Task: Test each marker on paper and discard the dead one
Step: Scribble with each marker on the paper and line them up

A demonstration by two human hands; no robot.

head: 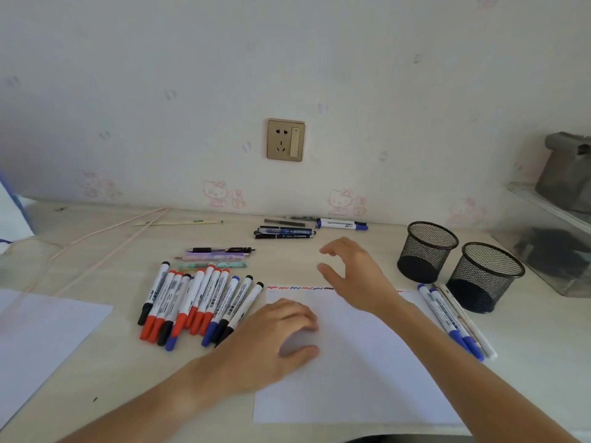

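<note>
Two black mesh pen cups [427, 251] and [485, 276] stand side by side on the right of the desk [105, 362], upright; nothing shows above their rims and only dark bottoms show through the mesh. The left hand [281, 330] lies on the left edge of the white test sheet [367, 362], palm down, fingers loosely bent against the paper, holding nothing. The right hand [355, 276] hangs above the sheet's far edge, thumb and fingers spread apart in a loose claw, with nothing between them. A row of red and blue squiggles [294, 287] runs along that far edge, partly hidden by the right hand. The main bunch of markers [198, 302], red, blue and black caps, lies in a fan just left of the sheet. Two blue-capped markers and a white pen [454, 321] lie just right of it, near the nearer cup. One blue marker [342, 224] lies apart by the wall, beside some dark pens [284, 231]. A few more pens [217, 257] lie behind the fan. A second sheet [41, 340] lies at far left.
</note>
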